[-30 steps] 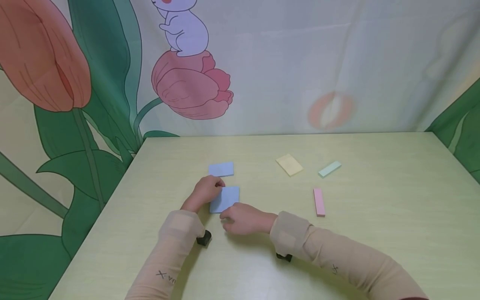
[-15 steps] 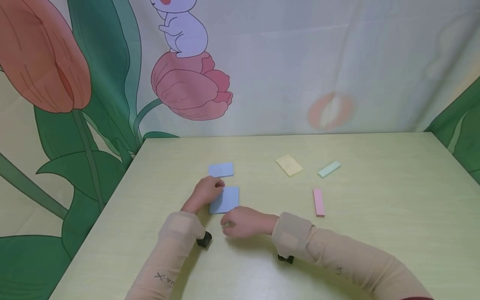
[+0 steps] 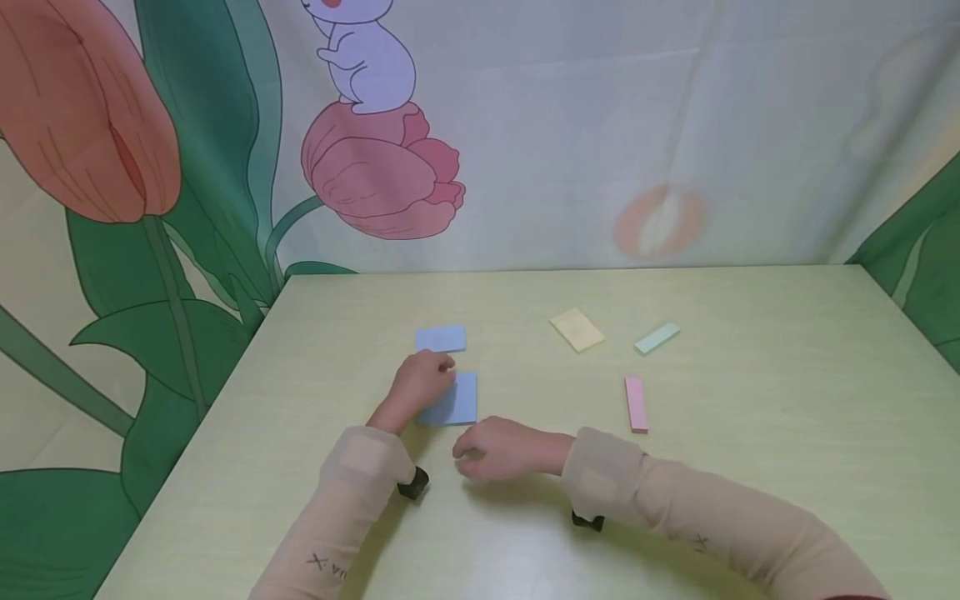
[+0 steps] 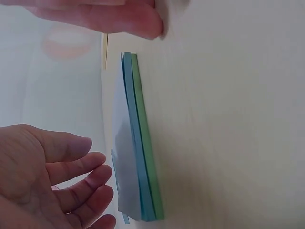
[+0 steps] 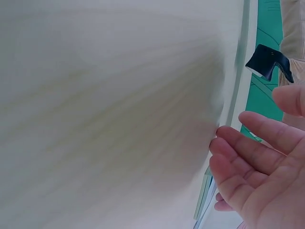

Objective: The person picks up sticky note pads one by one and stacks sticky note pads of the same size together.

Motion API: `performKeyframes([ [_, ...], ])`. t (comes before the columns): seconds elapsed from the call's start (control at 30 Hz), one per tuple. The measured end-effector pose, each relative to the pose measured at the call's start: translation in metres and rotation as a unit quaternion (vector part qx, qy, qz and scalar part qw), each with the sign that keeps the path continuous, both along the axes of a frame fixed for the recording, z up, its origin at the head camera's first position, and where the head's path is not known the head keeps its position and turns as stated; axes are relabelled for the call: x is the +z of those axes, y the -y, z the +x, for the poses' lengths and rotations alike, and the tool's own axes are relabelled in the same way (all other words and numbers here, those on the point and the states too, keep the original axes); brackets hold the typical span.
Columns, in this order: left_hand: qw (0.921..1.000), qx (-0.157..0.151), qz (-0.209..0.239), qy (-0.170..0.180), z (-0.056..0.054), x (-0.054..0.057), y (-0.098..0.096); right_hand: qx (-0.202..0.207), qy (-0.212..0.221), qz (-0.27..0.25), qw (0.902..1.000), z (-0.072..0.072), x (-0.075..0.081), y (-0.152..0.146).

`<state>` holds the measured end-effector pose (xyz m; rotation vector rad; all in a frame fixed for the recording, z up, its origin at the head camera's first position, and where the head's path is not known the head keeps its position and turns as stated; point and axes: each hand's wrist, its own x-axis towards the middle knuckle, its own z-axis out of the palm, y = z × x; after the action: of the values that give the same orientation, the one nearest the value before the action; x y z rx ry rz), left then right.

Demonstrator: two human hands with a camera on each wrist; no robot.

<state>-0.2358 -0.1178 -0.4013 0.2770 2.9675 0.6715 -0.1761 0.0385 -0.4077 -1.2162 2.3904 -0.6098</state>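
A square blue sticky-note pad (image 3: 461,404) lies on the table, and my left hand (image 3: 422,382) hovers over its far left part. In the left wrist view, the pad shows a blue layer on a green layer (image 4: 147,167). The fingertips (image 4: 102,174) of that hand are loosely bent and grip nothing; whether any touch the top sheet I cannot tell. My right hand (image 3: 510,450) is off the pad's near right corner, apart from it. Its fingers (image 5: 248,148) are relaxed with nothing between them. A second blue pad (image 3: 441,338) lies just beyond the left hand.
Farther right on the table (image 3: 772,358) lie a yellow pad (image 3: 577,330), a narrow pale green pad (image 3: 657,338) and a narrow pink pad (image 3: 636,405). A printed cloth (image 3: 555,150) hangs behind the far edge.
My right hand has drawn away from the blue pad, rightward and toward me. The left hand has shifted slightly right, over more of the pad. The pads look unmoved.
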Motion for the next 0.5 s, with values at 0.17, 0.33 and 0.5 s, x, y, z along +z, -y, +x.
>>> performKeyframes([
  [0.17,0.9999,-0.009,0.001,-0.008,0.003,-0.001,-0.003,-0.007,0.012,-0.008,0.9999,0.001,-0.001,-0.005],
  [0.33,0.9999,-0.005,0.005,-0.01,0.004,-0.002,-0.006,-0.005,0.021,-0.014,0.9997,0.003,0.004,-0.008],
  [0.5,0.9999,-0.003,0.004,-0.016,0.007,-0.003,-0.011,-0.016,0.018,-0.022,0.9995,0.002,0.006,-0.012],
])
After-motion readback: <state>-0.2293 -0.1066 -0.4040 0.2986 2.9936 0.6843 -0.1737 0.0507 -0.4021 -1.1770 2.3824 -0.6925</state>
